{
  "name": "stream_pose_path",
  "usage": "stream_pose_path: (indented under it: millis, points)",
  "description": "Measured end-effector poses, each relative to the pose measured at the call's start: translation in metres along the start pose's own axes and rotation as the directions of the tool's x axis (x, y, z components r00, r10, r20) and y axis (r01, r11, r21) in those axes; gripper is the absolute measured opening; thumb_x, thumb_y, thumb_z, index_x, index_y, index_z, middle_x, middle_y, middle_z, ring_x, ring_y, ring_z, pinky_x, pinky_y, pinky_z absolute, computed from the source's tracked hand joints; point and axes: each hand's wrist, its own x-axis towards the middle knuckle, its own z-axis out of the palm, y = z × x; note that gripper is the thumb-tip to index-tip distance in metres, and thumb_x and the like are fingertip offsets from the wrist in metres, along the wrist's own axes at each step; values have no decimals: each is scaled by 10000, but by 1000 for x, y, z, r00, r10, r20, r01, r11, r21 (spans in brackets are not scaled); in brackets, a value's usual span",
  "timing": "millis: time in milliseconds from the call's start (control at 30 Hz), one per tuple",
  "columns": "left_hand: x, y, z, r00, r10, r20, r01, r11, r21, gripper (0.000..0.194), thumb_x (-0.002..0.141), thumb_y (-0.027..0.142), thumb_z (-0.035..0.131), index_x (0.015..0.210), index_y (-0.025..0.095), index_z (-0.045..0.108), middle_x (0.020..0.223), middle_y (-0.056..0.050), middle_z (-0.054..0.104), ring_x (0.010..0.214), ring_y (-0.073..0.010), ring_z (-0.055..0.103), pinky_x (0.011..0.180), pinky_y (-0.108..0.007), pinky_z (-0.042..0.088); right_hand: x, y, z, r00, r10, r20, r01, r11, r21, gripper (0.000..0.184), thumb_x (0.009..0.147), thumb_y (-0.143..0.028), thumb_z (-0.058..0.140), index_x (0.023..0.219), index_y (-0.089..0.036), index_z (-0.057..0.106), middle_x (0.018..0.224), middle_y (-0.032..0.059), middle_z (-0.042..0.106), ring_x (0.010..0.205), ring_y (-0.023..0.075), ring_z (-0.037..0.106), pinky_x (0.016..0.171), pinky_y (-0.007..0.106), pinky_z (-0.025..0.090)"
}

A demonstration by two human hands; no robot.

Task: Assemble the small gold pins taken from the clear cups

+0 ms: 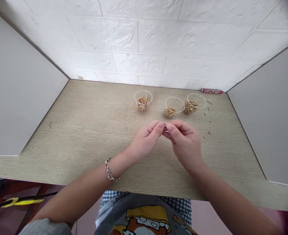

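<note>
My left hand (147,137) and my right hand (184,140) meet above the table, thumbs and fingertips pinched together. Between them shows a tiny gold-coloured pin-like piece (165,126), mostly hidden by the fingers. Just beyond my hands stands a clear plastic cup (175,99) with small gold-coloured pieces (169,112) at its bottom. A second clear cup (196,96), close on its right, holds similar pieces of a duller tone (190,107). Farther left, a third clear cup (143,93) contains more gold-coloured pieces (142,103).
A wooden table (85,130) runs back to a white brick-pattern wall (124,36). Grey panels stand at the left (18,85) and right (276,114). A red and silver tube-shaped wrapper (211,91) lies by the wall. Several thin dark bits (204,114) are scattered right of the cups.
</note>
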Motion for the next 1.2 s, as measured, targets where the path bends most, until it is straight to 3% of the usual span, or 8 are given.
stream_pose_path:
  millis: [233,467,667,767,1033,1200]
  points:
    - [0,0,0,999,-40,11,40,999,-15,393,874,434,384,578,180,338,560,29,369,644,-95,430,600,-217,369,2,-1,-2,999,23,30,-23,1000,15,18,735,-239,698,727,-225,690,720,-32,655,705,79,614,700,242,577]
    - [-2,3,-1,998,-59,39,61,996,-67,389,873,442,393,591,177,360,498,60,271,486,-67,262,468,-216,241,4,-4,-4,993,87,85,-89,996,19,41,734,-274,694,741,-235,685,746,-27,676,734,98,630,742,283,573]
    - [0,2,-4,987,-116,113,136,972,-191,363,861,403,425,592,170,356,496,72,260,443,-44,230,439,-204,205,10,-9,-5,959,265,100,-273,959,74,118,661,-310,736,688,-206,689,699,-11,682,675,102,634,682,248,563]
    - [0,2,-4,980,-151,126,176,959,-220,355,859,384,427,587,167,357,483,77,262,425,-38,230,428,-197,199,11,-10,-6,944,297,144,-312,945,96,107,673,-299,731,701,-202,698,715,-4,694,674,97,643,681,229,555]
    - [-1,2,-3,972,-189,139,219,945,-243,370,867,396,406,583,169,338,474,83,258,401,-30,209,409,-187,185,11,-9,-8,946,299,128,-309,948,75,146,647,-338,754,695,-214,693,673,-10,678,650,117,640,679,282,565]
    - [-1,1,-1,983,-155,97,174,959,-226,386,869,415,412,582,165,345,484,78,267,420,-32,224,429,-199,193,8,-6,-8,970,194,143,-200,979,28,85,715,-319,712,714,-238,689,730,-25,673,701,102,635,740,290,569]
